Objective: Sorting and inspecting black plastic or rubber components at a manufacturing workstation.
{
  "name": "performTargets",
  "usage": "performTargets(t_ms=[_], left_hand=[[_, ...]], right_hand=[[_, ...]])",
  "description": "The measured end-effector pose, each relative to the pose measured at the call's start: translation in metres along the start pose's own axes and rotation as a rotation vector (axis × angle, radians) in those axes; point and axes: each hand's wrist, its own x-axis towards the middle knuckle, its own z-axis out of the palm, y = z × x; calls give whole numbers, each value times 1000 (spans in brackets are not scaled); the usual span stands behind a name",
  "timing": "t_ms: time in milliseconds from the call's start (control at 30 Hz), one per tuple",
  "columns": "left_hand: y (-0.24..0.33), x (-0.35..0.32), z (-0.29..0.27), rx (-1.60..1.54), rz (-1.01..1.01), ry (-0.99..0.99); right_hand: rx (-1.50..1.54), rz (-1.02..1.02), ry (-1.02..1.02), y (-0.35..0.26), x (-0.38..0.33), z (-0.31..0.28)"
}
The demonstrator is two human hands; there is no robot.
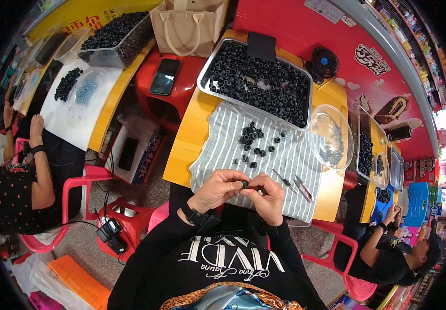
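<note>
Between the fingertips of my left hand [217,190] and my right hand [266,199] is a small black ring-shaped part [244,184]. Both hands are closed in a pinch on it, just above the near edge of a grey-and-white striped cloth [210,150]. A loose group of similar black rings [253,135] lies on the cloth beyond my fingers. To the right of my right hand are a thin dark pointed tool [286,182] and a pair of tweezers or small snips [303,189]; its exact kind is hard to tell.
A metal tray [203,77] heaped with black rings stands at the back, beside a clear bowl [313,147] of tiny pieces. A red stool [181,70] with a phone [164,76] is left of the table. People sit working at left [16,201] and right [388,258].
</note>
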Motion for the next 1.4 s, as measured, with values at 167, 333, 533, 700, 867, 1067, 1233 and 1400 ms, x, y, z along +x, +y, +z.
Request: performTargets(t_ms=[167,333,533,700,867,1067,1233,1400], left_hand=[[0,0,-2,-34,12,-2],[2,0,5,-68,48,15],[0,1,3,-69,55,13],[1,1,8,-44,65,46],[1,-1,8,-38,67,61],[1,-2,9,-27,75,76],[-1,-2,9,-6,102,102],[1,-3,12,78,122,96]], right_hand=[[-85,-79,53,-8,0,6],[-279,-137,117,-16,-5,12],[-161,-89,135,-14,-7,10],[-130,-66,121,-10,-7,11],[-148,-91,133,-11,-6,14],[-171,-116,135,-6,-7,15],[-175,-125,140,-8,-6,16],[-176,-186,109,-3,-5,13]])
